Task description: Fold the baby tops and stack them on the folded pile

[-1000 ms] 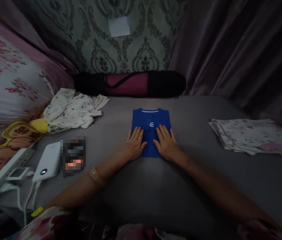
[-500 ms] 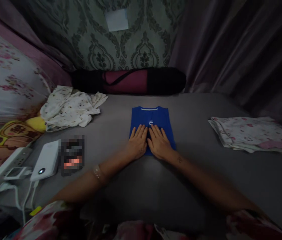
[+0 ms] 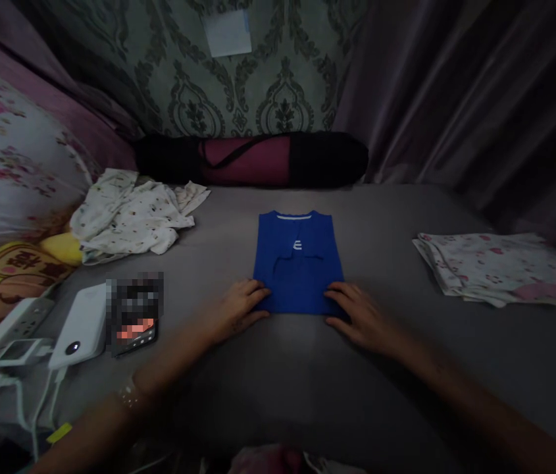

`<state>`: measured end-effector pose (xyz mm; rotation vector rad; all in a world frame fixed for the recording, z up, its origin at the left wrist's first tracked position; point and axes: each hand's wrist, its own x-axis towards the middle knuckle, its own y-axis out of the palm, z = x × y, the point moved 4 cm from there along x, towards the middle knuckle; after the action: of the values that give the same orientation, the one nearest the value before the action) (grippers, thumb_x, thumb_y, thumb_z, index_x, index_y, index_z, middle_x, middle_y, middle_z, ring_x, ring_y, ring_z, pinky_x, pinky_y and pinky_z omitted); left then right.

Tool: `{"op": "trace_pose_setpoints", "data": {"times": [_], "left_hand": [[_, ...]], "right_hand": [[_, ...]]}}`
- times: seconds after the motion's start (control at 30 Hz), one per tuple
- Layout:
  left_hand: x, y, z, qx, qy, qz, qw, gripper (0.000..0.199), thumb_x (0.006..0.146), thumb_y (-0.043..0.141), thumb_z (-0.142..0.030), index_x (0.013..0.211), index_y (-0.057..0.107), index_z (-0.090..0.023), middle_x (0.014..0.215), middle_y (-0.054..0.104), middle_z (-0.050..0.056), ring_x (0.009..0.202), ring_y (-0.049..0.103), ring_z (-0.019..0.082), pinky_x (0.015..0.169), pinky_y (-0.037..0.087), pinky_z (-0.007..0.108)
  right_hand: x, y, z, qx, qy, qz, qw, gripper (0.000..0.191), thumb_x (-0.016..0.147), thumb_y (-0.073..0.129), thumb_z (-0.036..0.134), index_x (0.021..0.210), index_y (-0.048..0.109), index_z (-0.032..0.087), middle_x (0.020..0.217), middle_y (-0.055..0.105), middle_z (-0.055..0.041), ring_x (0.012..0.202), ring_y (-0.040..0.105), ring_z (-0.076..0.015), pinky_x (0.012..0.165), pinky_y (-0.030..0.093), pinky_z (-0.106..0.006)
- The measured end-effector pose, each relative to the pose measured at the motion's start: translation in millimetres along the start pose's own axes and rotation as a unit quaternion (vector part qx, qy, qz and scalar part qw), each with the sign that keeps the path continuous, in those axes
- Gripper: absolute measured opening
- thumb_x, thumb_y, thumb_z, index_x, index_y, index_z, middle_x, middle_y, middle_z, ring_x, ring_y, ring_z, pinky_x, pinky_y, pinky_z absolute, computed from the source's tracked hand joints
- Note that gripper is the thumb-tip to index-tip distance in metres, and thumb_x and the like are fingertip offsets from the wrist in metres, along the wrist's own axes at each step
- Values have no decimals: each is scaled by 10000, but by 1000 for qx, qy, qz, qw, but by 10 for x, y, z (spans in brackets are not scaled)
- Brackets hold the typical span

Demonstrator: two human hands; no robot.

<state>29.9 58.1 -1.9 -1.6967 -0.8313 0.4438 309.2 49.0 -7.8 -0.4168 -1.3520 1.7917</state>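
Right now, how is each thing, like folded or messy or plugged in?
Blue shirt: folded, flat, slightly wrinkled.
White patterned cloth: crumpled.
Flowered cloth: folded.
White power bank: cable plugged in.
Long bag: lying along the wall.
Right-side curtain: hanging in folds.
Left hand: open, at shirt's near left corner.
Right hand: open, at near right corner.

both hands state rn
Left hand: open, at the near left corner of the folded blue fabric shirt.
Right hand: open, at its near right corner.
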Motion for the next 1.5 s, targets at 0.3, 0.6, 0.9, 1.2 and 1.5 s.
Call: {"op": "trace_pose_setpoints", "data": {"times": [0.3,0.6,0.9,1.2,1.5], "left_hand": [[39,16,-113,43,24,-53,997,248,962,396,-250,1041,613,-162,1012,673,93,949,632,194,860,520,335],[28,56,-23,28,31,-80,996,305,952,455,-334,1188,523,-154,1216,618,145,1150,578,242,973,491,410],[-29,185,180,35,71,-59,995,446,893,414,-113,1332,470,-167,1378,526,151,1311,464,241,1076,411,455],[-23,-8,138,-12,86,-101,991,493,878,358,-63,1340,479,-185,1331,578,128,1286,495,193,1086,391,464],[-543,-200,-267,-139,36,-103,984,414,903,413,-180,1295,529,-250,1244,642,84,1212,558,206,1057,428,410]], "right_hand": [[-75,68,74,-60,-13,-16,998,356,952,451,262,1273,565,158,1339,554,-140,1238,519,-252,1040,453,-437],[-54,126,-67,-79,6,-41,996,485,848,432,103,1321,535,139,1360,538,-159,1262,506,-251,1054,444,-442],[-71,132,-112,-81,-34,-62,994,531,866,386,36,1373,485,158,1397,512,-139,1326,435,-220,1081,411,-444],[-100,-12,-148,-34,-53,-65,996,602,880,355,27,1441,389,242,1422,495,-85,1346,402,-169,1106,368,-463],[-592,-308,328,-1,-47,-14,999,566,870,426,79,1395,465,288,1365,557,-41,1279,493,-176,1099,398,-415]]}}
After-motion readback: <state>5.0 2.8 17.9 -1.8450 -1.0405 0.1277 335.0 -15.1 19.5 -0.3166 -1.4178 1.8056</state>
